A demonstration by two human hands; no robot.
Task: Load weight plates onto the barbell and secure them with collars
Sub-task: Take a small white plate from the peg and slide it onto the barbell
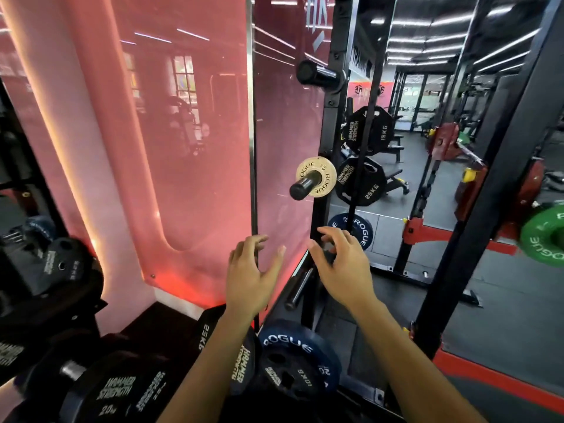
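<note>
Both hands are reaching forward with nothing in them: the left hand point(250, 276) is spreading its fingers wide in front of the pink wall panel point(183, 132), and the right hand point(338, 264) is hovering with fingers loosely curled near the black rack post point(331, 123). Judging by this, the loading is barely starting, since no plate is being carried and no collar is showing anywhere.

The plates are waiting in storage. A small tan plate point(319, 175), thin and round, is sitting on a black steel peg point(302, 186) on the rack post. Behind it two black plates marked fifteen and twenty-five kilos are hanging, matte and many-sided. A dark blue plate point(358, 230) is peeking out beyond the right hand, and another blue plate point(293, 358) with raised lettering is leaning on the floor near the bottom edge, beside black rubbery plates point(119, 395).

At the right edge a glossy green plate point(546, 236) is hanging, whether on the barbell I cannot tell.
</note>
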